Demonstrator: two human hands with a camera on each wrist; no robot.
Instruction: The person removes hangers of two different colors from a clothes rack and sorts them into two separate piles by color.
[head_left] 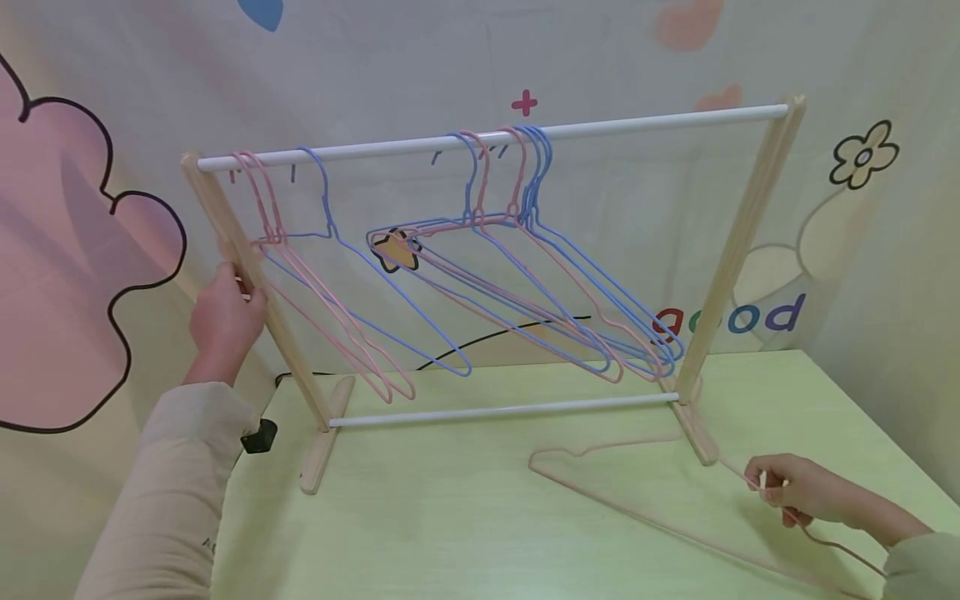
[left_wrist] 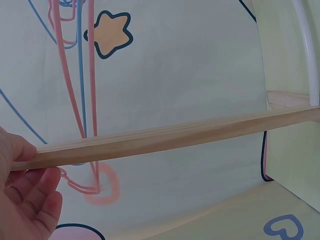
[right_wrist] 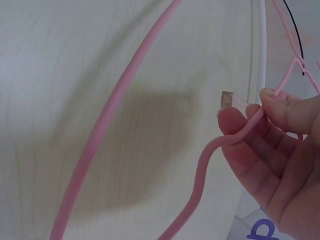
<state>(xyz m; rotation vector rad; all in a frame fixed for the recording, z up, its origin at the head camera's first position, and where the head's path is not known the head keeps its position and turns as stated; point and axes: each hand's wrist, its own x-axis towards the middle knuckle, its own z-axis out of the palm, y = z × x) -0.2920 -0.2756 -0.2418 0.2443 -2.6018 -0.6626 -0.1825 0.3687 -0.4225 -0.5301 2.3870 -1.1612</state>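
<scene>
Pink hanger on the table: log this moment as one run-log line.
left hand: grips rack post | right hand: pinches pink hanger on table | other hangers: on rail

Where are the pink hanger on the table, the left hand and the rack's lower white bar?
pink hanger (head_left: 600, 500), head view, on its long lower wire.
left hand (head_left: 222, 321), head view, on the back of the hand.
lower white bar (head_left: 502, 410), head view, mid-span.

Left hand (head_left: 223, 321) bare, with a long beige sleeve (head_left: 168, 492) reaching the wrist, soft and creased, small dark lettering near its lower edge; right hand (head_left: 798, 489) bare too; a pale greenish-beige cuff (head_left: 918, 567) at its wrist.
</scene>
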